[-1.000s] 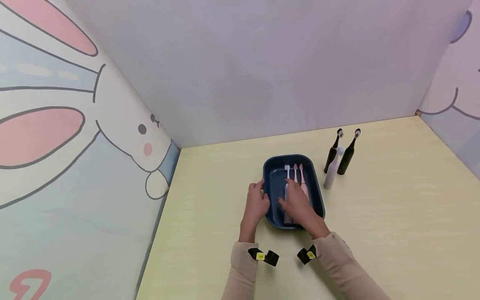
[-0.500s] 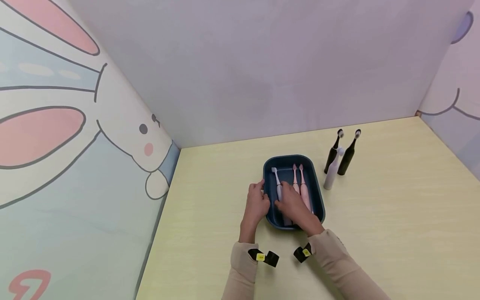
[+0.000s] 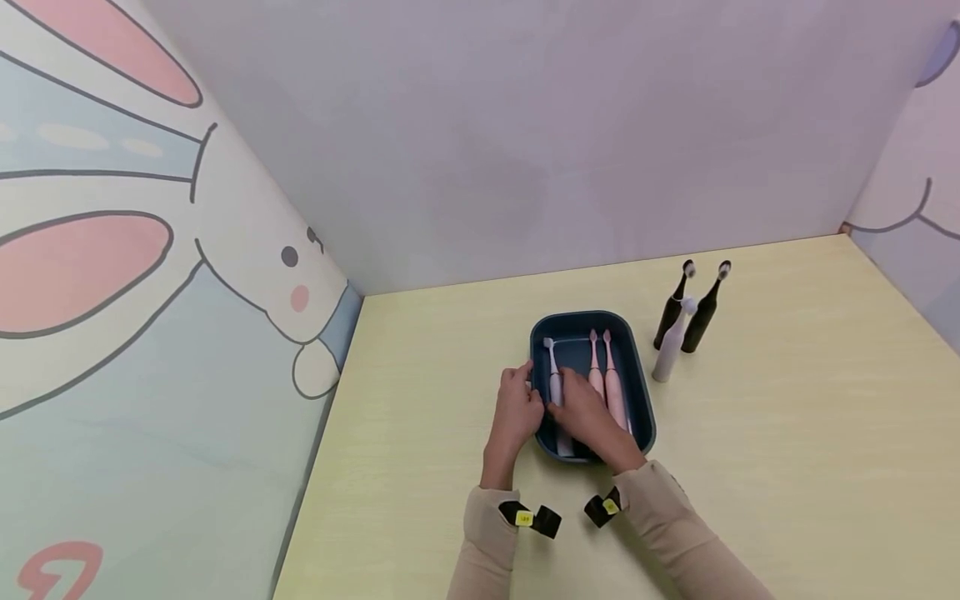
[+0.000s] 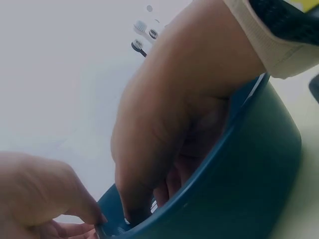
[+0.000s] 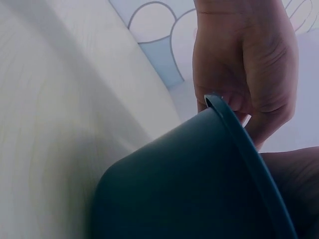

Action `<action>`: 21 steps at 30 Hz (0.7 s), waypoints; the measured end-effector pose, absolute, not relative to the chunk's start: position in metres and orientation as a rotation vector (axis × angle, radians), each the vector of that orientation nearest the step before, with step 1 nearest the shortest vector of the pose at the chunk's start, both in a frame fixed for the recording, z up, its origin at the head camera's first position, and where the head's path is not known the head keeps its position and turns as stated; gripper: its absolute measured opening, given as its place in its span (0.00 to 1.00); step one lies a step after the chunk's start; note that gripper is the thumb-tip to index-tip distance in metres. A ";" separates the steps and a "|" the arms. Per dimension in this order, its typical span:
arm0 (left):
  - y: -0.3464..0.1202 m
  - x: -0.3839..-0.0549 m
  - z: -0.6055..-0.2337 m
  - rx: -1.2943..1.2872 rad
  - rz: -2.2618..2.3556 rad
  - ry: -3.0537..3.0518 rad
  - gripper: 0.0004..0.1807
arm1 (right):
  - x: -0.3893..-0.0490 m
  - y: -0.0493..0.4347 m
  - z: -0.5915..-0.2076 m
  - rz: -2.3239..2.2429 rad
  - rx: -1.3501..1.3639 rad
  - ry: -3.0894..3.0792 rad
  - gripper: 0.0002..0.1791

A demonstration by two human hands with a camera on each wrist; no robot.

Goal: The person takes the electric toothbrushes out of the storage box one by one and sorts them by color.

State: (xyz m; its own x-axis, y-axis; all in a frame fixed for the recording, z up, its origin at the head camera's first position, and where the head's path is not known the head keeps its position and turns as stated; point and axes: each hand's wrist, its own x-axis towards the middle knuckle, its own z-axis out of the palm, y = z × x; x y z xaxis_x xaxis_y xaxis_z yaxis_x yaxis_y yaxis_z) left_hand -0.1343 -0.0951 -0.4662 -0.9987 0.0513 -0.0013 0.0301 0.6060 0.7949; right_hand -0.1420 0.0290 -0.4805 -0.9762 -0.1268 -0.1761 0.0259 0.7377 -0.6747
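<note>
A dark blue rectangular bin [image 3: 643, 392] sits on the table with electric toothbrushes lying in it. My left hand [image 3: 517, 408] grips the bin's left rim, thumb and fingers either side of it, as the right wrist view also shows. My right hand [image 3: 590, 414] reaches inside, fingers pointing down in the left wrist view, and holds a lavender toothbrush [image 3: 556, 385] along the bin's left wall. Part of its handle is hidden by the fingers. Two pink toothbrushes, one inner [image 3: 596, 371] and one outer [image 3: 613, 390], lie side by side at the right, partly covered by my right hand.
Right of the bin, a white-lavender toothbrush [image 3: 670, 350] stands upright on the table, with two black ones, a left [image 3: 671, 312] and a right [image 3: 701, 321], just behind. A pale wall [image 3: 562, 150] rises at the table's back; a rabbit-painted wall [image 3: 247, 225] stands left.
My right hand has shifted left inside the bin, bringing the lavender toothbrush from beside the pink ones to the left wall. My left hand has stayed on the rim.
</note>
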 end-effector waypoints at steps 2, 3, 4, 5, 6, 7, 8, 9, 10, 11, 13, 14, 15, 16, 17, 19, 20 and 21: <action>-0.095 -0.134 -0.466 0.072 1.381 2.794 0.26 | -0.142 0.029 -0.481 -1.064 -0.075 2.729 0.37; -0.094 -0.134 -0.466 0.073 1.383 2.792 0.26 | -0.143 0.030 -0.481 -1.060 -0.074 2.729 0.36; -0.094 -0.134 -0.466 0.073 1.383 2.790 0.26 | -0.143 0.030 -0.481 -1.055 -0.071 2.728 0.36; -0.094 -0.133 -0.465 0.073 1.383 2.791 0.26 | -0.143 0.030 -0.481 -1.047 -0.068 2.727 0.36; -0.094 -0.133 -0.465 0.072 1.383 2.792 0.26 | -0.144 0.030 -0.481 -1.041 -0.066 2.725 0.36; -0.094 -0.133 -0.465 0.070 1.380 2.792 0.26 | -0.144 0.030 -0.481 -1.033 -0.065 2.725 0.36; -0.094 -0.133 -0.465 0.069 1.379 2.792 0.26 | -0.145 0.030 -0.481 -1.022 -0.065 2.727 0.36; -0.094 -0.133 -0.465 0.069 1.376 2.792 0.26 | -0.145 0.030 -0.480 -1.013 -0.066 2.728 0.35; -0.094 -0.133 -0.465 0.069 1.374 2.794 0.26 | -0.146 0.030 -0.480 -1.004 -0.066 2.730 0.35; -0.094 -0.133 -0.465 0.069 1.372 2.797 0.26 | -0.146 0.030 -0.480 -0.994 -0.070 2.733 0.34; -0.094 -0.133 -0.465 0.068 1.369 2.801 0.26 | -0.147 0.030 -0.480 -0.975 -0.077 2.738 0.33; -0.094 -0.133 -0.465 0.067 1.369 2.802 0.26 | -0.148 0.030 -0.480 -0.968 -0.079 2.739 0.33; -0.094 -0.133 -0.465 0.066 1.368 2.804 0.26 | -0.148 0.030 -0.480 -0.966 -0.081 2.738 0.32; -0.094 -0.133 -0.465 0.064 1.368 2.805 0.26 | -0.149 0.030 -0.481 -0.964 -0.080 2.735 0.32; -0.094 -0.133 -0.465 0.060 1.366 2.805 0.26 | -0.149 0.030 -0.481 -0.967 -0.078 2.732 0.31; -0.094 -0.133 -0.465 0.055 1.361 2.805 0.26 | -0.150 0.030 -0.481 -0.974 -0.073 2.727 0.31; -0.094 -0.133 -0.465 0.052 1.356 2.804 0.26 | -0.151 0.030 -0.481 -0.977 -0.069 2.724 0.31; -0.094 -0.133 -0.465 0.051 1.350 2.806 0.26 | -0.151 0.030 -0.481 -0.983 -0.066 2.722 0.30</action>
